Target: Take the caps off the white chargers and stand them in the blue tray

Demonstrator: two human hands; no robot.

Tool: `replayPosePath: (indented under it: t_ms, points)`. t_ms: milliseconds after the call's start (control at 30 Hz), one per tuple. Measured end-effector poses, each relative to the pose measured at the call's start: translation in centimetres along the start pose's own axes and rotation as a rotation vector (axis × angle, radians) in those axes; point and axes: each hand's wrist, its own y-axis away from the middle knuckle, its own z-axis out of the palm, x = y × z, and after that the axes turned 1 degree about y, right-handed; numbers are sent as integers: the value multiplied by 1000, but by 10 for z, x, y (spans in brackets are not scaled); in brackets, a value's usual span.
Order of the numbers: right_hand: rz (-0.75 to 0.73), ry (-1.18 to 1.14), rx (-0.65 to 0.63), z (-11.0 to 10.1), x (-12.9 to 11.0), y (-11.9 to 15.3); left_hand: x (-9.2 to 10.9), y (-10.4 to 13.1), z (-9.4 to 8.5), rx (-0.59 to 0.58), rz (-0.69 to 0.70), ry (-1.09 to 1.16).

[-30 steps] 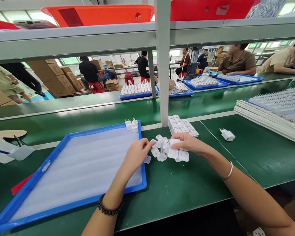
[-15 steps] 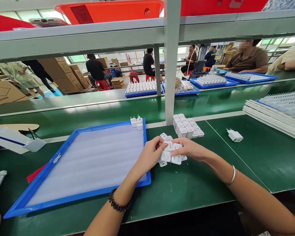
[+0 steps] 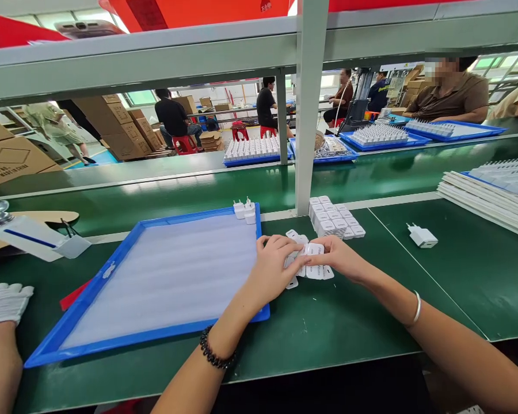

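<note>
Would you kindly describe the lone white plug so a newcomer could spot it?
On the green table, find the stacked white pieces by the post. Right of them is the white plug. Unlike the plugs clustered at a corner of the blue-rimmed tray, it lies alone.

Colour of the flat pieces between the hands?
White pieces with small dark marks; best in head view.

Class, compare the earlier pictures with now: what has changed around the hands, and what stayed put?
The left hand has moved right, closing the gap to the right hand; both are now at the loose white pieces. Another person's gloved hand has come into view at the left edge. The blue tray, the lone plug and the stacked pieces stayed in place.
</note>
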Motion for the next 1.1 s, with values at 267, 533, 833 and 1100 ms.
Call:
replayPosePath:
  t_ms: [267, 533, 833, 1100]
  points:
    - [26, -36, -33, -2, -2, 0, 4, -1, -4, -105, -39, 112]
    - [95, -97, -64, -9, -8, 1, 11, 0, -12, 62, 58, -95]
    - [159, 50, -248, -41, -14, 2, -13, -6, -35, 282, -91, -263]
    - [107, 56, -87, -32, -7, 2, -6, -7, -13, -79, -184, -102]
